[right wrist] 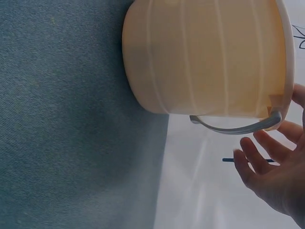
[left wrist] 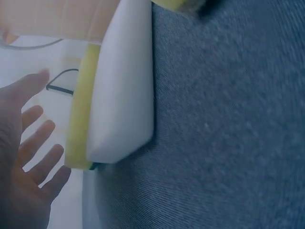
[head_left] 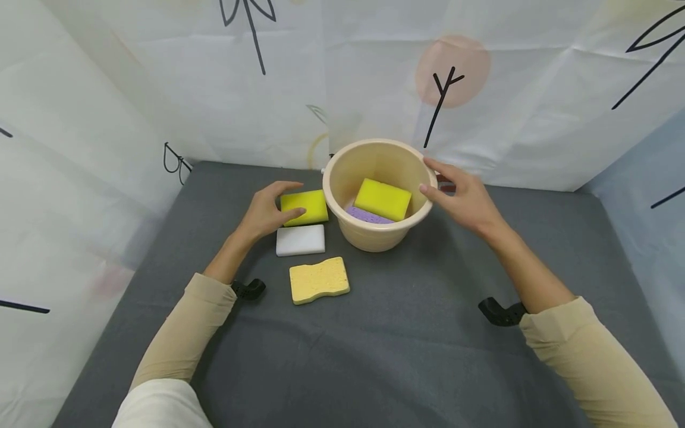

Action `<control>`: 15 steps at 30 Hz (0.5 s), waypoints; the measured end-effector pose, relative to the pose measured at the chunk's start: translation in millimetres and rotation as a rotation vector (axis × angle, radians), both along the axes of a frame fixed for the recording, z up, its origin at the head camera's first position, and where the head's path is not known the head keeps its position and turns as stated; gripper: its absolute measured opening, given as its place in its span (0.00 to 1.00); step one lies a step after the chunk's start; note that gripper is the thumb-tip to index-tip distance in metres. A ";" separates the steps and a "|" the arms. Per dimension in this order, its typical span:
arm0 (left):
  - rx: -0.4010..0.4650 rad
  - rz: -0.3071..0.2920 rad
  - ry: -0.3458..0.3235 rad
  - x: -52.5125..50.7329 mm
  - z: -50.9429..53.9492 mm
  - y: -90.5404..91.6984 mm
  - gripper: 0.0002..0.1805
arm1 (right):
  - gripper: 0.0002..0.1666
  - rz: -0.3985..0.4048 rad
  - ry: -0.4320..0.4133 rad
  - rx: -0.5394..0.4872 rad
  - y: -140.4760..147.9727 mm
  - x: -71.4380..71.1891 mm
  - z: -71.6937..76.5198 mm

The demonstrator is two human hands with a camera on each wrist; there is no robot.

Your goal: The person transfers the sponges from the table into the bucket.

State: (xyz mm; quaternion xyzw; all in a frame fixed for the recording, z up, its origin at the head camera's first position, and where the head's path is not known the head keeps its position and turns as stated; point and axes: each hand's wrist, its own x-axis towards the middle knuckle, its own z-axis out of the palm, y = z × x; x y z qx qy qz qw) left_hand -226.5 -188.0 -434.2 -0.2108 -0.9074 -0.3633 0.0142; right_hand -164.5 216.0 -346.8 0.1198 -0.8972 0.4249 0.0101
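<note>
Yellow sponge [head_left: 316,204]: flat on the dark grey cloth [head_left: 374,345], just beside the cream bucket [head_left: 374,239], on its left; contact with the wall unclear.
Nearer hand: the left hand [head_left: 267,208], reaching from the side opposite the bucket; thumb and fingers spread, thumb over the near half of the sponge, fingers by the far edge, nothing pinched.
Long axis: roughly left to right, one short end toward the bucket, the other toward the left palm.
Farther hand: the right hand [head_left: 464,196], across the bucket; fingers parted and loosely bent at the rim, firmness of touch impossible to tell.
Inside the bucket: a second yellow sponge [head_left: 382,199] over a purple sponge [head_left: 369,216].
Near side: white block [head_left: 301,240] just beside, then the wavy pale-yellow sponge [head_left: 319,280].
</note>
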 end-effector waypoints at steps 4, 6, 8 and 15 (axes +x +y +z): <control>-0.031 -0.009 -0.041 -0.3 -3.4 -1.0 0.42 | 0.35 0.010 -0.030 -0.035 1.1 4.4 -2.1; -0.036 -0.013 -0.057 -0.4 -4.8 -1.5 0.43 | 0.36 0.012 -0.032 -0.048 1.0 6.3 -2.5; -0.046 -0.019 -0.062 -1.1 -6.8 -2.5 0.44 | 0.36 0.009 -0.044 -0.056 0.7 9.1 -2.7; -0.080 -0.017 -0.077 -2.6 -13.3 -5.2 0.45 | 0.39 -0.013 -0.081 -0.108 -4.2 19.5 -6.7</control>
